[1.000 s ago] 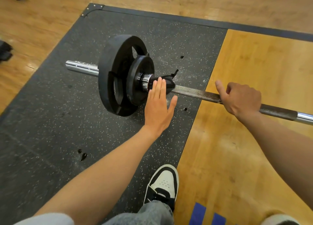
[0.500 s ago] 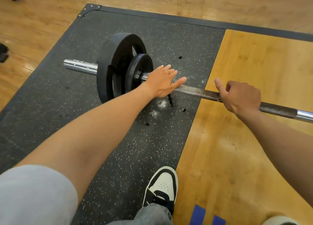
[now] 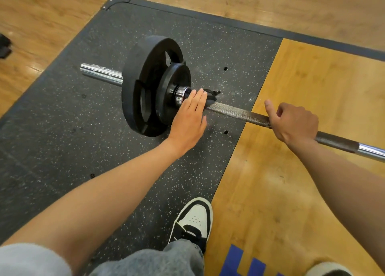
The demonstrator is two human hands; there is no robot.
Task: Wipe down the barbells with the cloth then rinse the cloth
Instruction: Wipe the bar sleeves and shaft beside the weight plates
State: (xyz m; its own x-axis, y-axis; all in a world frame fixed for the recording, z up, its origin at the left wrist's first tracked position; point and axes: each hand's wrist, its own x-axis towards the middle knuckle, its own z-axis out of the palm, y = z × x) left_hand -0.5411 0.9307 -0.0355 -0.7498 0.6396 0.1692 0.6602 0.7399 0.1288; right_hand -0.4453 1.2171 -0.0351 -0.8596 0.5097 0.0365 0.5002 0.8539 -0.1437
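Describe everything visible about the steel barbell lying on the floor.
The steel barbell lies across the speckled black rubber mat and the wooden platform panel. Its chrome sleeve end sticks out past two black weight plates, large outside, small inside. The shaft looks dull and knurled, turning shiny at the right edge. The left hand lies with straight fingers on a dark collar-like piece next to the plates; the right hand grips the shaft, thumb up.

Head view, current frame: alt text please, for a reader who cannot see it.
A person's left hand lies flat on a dark cloth on a barbell beside its black plates, while the right hand grips the shaft.
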